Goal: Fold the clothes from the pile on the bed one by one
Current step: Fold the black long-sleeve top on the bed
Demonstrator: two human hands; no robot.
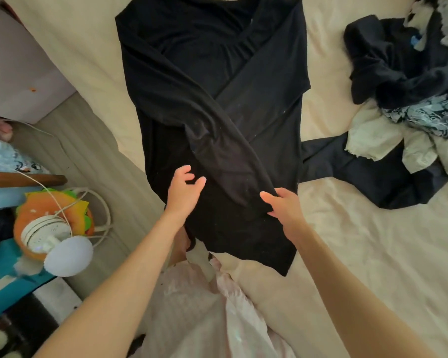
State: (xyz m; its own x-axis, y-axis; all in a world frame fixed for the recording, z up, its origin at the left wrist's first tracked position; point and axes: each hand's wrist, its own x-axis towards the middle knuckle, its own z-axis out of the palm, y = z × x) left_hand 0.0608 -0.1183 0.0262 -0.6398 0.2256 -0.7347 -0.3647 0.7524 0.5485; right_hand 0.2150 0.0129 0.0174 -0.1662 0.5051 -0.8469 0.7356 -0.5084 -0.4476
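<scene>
A black top lies spread along the cream bed, neck at the far end and hem hanging a little over the near edge. Both long sleeves are folded in across the top's body, crossing over each other near its middle.

The left hand sits at the top's near left edge, fingers loosely curled and spread, thumb apart; I cannot tell if it touches the cloth, and it holds nothing. The right hand is at the top's lower right, where the end of the upper sleeve lies; its thumb rests on the fabric and the fingers tuck under the sleeve end, pinching it.

To the right of the top, a pile of dark and pale clothes lies crumpled, one dark piece reaching the top's right edge.
</scene>
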